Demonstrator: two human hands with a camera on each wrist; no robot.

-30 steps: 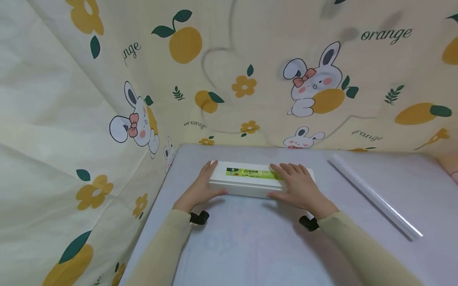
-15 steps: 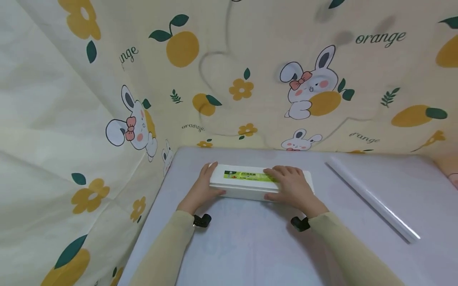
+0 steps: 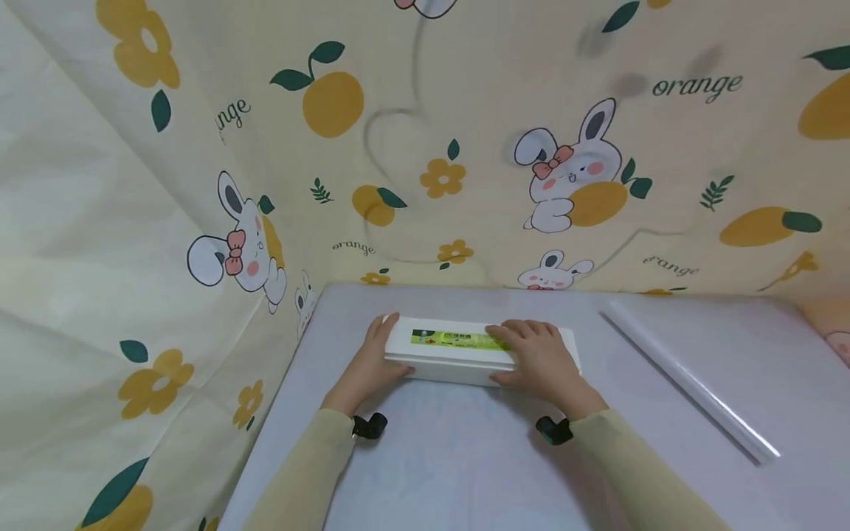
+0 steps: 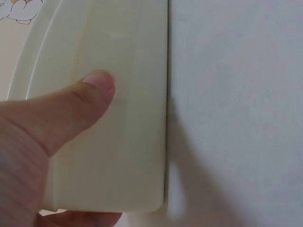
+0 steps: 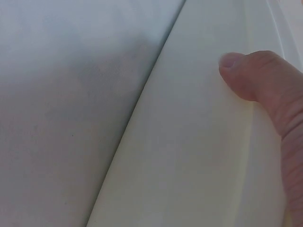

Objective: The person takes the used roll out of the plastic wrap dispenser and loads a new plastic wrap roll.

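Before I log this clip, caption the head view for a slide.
Left hand and right hand hold a white box on a table, a shiny roll to its right.

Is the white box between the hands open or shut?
Shut: the white box has its top down, no gap showing along the front in the head view.

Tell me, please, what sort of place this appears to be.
Probably a small, screened indoor workspace: printed sheeting behind and left of a pale table, which bears a white box and a shiny roll.
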